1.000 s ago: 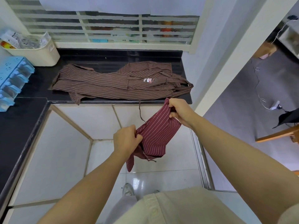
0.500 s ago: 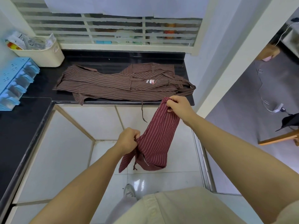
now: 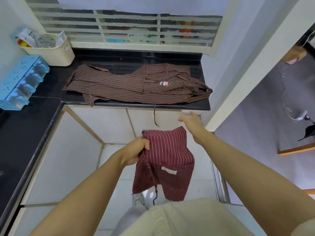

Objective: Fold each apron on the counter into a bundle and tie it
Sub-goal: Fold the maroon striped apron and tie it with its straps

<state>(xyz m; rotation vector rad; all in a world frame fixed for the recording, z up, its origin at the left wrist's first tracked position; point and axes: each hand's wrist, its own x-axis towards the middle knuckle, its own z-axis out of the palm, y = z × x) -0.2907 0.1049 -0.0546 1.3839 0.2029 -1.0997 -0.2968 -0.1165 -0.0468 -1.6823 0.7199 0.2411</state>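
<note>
A dark red striped apron (image 3: 166, 160) hangs folded in front of me, below the counter edge, with a thin tie dangling from its bottom. My left hand (image 3: 136, 151) grips its upper left corner. My right hand (image 3: 191, 121) is beyond the apron's top right corner, fingers spread and holding nothing, just under the counter edge. Brown striped aprons (image 3: 134, 86) lie spread flat on the black counter (image 3: 119, 65), with one tie (image 3: 154, 116) hanging over the front edge.
A cream basket (image 3: 54, 51) of packets stands at the counter's back left. A blue drawer rack (image 3: 20, 80) sits on the left counter. White cabinet fronts are below; a white pillar (image 3: 242, 79) stands right of the counter. My shoe shows on the tiled floor.
My right hand has let go of the red apron's top edge and moved up toward the counter. The apron now hangs from my left hand alone, lower and more unfolded.
</note>
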